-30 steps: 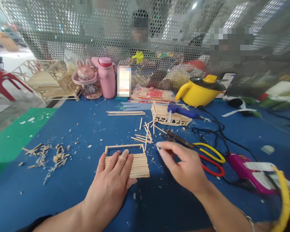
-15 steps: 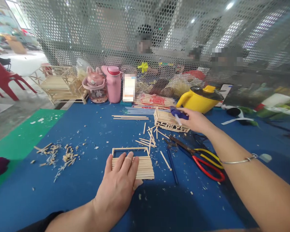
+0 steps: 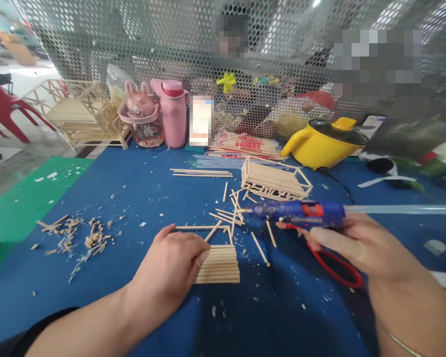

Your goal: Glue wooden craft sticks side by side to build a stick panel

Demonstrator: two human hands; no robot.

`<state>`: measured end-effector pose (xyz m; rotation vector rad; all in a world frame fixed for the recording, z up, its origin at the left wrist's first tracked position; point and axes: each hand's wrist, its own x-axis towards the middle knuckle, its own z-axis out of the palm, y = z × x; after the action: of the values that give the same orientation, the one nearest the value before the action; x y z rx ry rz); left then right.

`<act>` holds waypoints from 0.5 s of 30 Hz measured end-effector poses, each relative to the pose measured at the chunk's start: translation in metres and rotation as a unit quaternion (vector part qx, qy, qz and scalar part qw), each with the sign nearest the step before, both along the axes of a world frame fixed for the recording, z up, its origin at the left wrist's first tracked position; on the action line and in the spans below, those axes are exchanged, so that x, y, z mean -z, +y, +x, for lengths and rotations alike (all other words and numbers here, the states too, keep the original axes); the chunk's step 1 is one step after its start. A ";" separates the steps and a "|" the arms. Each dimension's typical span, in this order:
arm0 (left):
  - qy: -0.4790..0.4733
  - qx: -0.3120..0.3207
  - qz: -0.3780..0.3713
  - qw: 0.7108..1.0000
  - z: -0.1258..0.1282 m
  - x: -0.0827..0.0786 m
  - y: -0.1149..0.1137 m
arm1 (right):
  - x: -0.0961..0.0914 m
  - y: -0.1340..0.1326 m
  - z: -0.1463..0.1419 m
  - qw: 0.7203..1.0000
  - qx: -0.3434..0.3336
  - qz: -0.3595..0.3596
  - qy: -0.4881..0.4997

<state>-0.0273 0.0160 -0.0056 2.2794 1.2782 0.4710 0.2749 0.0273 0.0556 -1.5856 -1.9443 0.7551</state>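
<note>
My left hand (image 3: pixel 167 265) rests on a flat panel of wooden sticks (image 3: pixel 221 265) with an open stick frame along its far side, its fingers bent and closed. A short wooden stick (image 3: pixel 214 230) slants out from its fingertips over the frame; the grip itself is partly hidden. In my right hand (image 3: pixel 360 248) is a blue hot glue gun (image 3: pixel 286 210), held level above the table. Its nozzle points left, over several loose sticks (image 3: pixel 226 216), and a clear glue stick (image 3: pixel 397 210) runs out of its back.
Red-handled scissors (image 3: pixel 353 283) lie beneath my right hand. Behind the glue gun stands a small stick-built model (image 3: pixel 275 181). A yellow pot (image 3: pixel 319 146), pink bottle (image 3: pixel 174 116), bunny-eared jar (image 3: pixel 146 126) and lit phone (image 3: pixel 200 121) line the back. Wood scraps (image 3: pixel 96 235) litter the left.
My right hand has brought the glue gun from the small model toward me, its nozzle turned left. My left hand has gone from lying flat on the panel to closed fingers with a stick.
</note>
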 end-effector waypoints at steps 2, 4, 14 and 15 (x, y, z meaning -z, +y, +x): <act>-0.026 -0.010 -0.015 0.999 -0.002 0.003 0.004 | 0.002 -0.004 -0.002 0.999 -0.020 -0.034 0.005; -0.051 -0.026 -0.002 0.998 -0.004 0.007 0.007 | 0.003 -0.004 -0.003 0.997 -0.046 -0.064 0.019; -0.077 -0.107 0.150 0.980 -0.041 0.000 0.003 | 0.008 0.000 -0.001 0.995 -0.088 -0.044 -0.034; -0.077 -0.084 0.147 0.983 -0.048 0.001 -0.002 | 0.008 0.000 -0.002 0.994 -0.092 -0.045 -0.041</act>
<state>-0.0753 0.0144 -0.0067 2.3222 1.4046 0.9327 0.2730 0.0269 0.0475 -1.5244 -2.1662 0.8759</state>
